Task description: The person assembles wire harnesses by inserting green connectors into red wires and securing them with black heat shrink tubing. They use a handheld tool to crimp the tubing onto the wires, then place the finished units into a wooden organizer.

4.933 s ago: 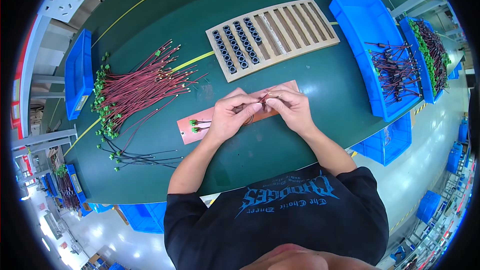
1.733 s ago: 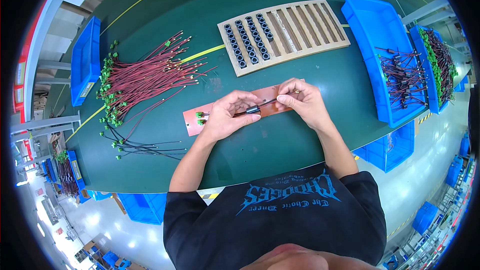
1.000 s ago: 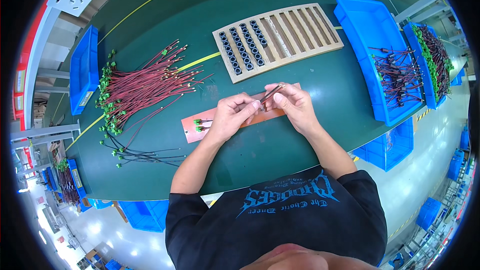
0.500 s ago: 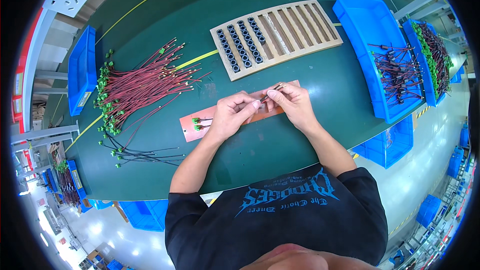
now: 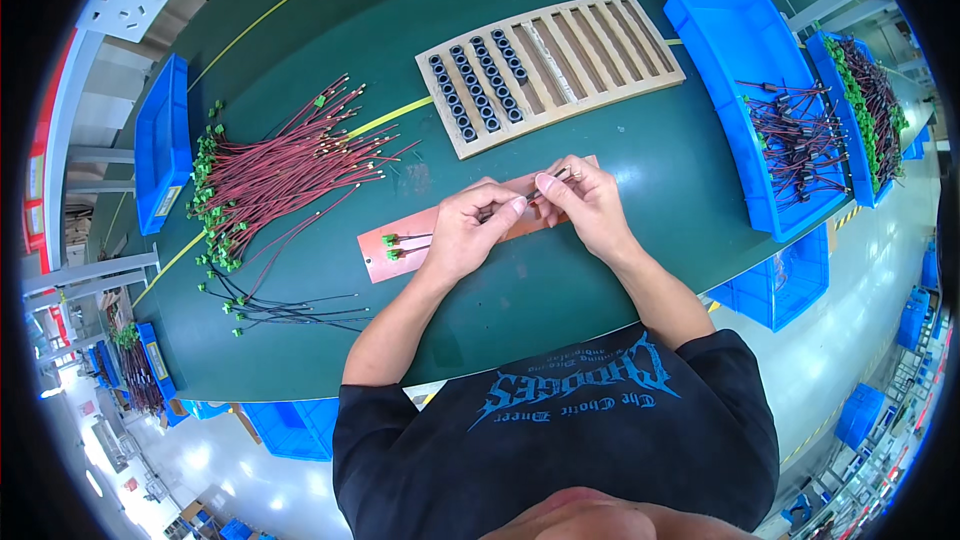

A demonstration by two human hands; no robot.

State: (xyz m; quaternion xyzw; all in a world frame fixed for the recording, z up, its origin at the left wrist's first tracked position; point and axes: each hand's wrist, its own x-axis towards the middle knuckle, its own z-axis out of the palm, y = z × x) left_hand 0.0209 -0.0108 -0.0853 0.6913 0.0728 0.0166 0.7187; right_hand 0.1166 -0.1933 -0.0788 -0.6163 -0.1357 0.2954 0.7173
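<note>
In front of me lies a long copper-coloured board (image 5: 410,224), partly hidden beneath both hands. Two green connectors (image 5: 391,246) rest on its left end, and their dark wires (image 5: 417,238) run under my left hand (image 5: 470,228). That hand is closed, thumb against fingers, on the dark wires. Close beside it, my right hand (image 5: 588,202) pinches the same wires near their far ends, which poke out past the fingertips. A small dark piece (image 5: 533,195) shows between the two hands; its exact kind is too small to tell.
Left on the green table (image 5: 540,290) lie a pile of red wires (image 5: 290,155) with green connectors and a few black wires (image 5: 300,310). Beyond the board stands a slotted wooden rack (image 5: 600,90) holding several black rings (image 5: 460,95). Blue bins (image 5: 715,30) with wires stand right.
The right hand's fingers have shifted slightly on the wires, and the left thumb has edged a little nearer to them. Otherwise the scene stays the same.
</note>
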